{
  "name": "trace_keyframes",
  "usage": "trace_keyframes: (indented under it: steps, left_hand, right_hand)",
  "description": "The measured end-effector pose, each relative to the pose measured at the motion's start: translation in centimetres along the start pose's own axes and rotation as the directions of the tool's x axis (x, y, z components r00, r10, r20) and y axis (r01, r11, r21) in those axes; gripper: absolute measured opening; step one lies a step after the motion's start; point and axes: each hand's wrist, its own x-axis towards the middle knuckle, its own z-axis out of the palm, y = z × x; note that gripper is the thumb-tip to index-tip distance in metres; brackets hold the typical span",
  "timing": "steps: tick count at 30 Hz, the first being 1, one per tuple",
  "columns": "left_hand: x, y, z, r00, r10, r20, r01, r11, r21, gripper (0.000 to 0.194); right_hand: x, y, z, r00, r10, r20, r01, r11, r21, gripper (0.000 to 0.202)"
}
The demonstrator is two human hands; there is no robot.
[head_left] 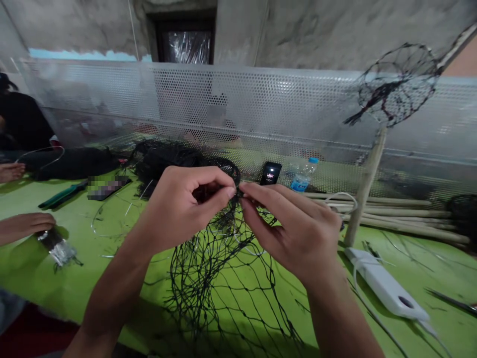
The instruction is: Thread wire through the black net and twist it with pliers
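Two hands on my feed, both closed in a pinch: L hand (186,205) & R hand (302,233) grip strands at the gathered top of the black net (203,271), fingertips v. close together. Loose mesh spreads b/w my forearms, over the green table (30,272). Exact strand under the fingertips is hidden, can't tell. For clean work I'd keep both pinches tight, pull gently & evenly, w/ spare mesh low, so nothing snags.
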Motion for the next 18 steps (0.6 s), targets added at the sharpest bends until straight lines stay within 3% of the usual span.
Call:
trace_keyframes:
  steps: [10,18]
  left_hand:
    - [0.6,-1.0,0.3,0.993,0.112,0.042,-0.114,0.992,0.047,0.013]
    - [1.0,-2.1,1.2,0.957,0.283,0.063,-0.290,0.943,0.162,0.014]
  right_hand:
    - [0.2,0.3,0.4,0.989,0.105,0.104,-0.113,0.991,0.066,0.015]
    - [0.1,0.7,0.9,0.949,0.173,0.265,-0.136,0.979,-0.151,0.024]
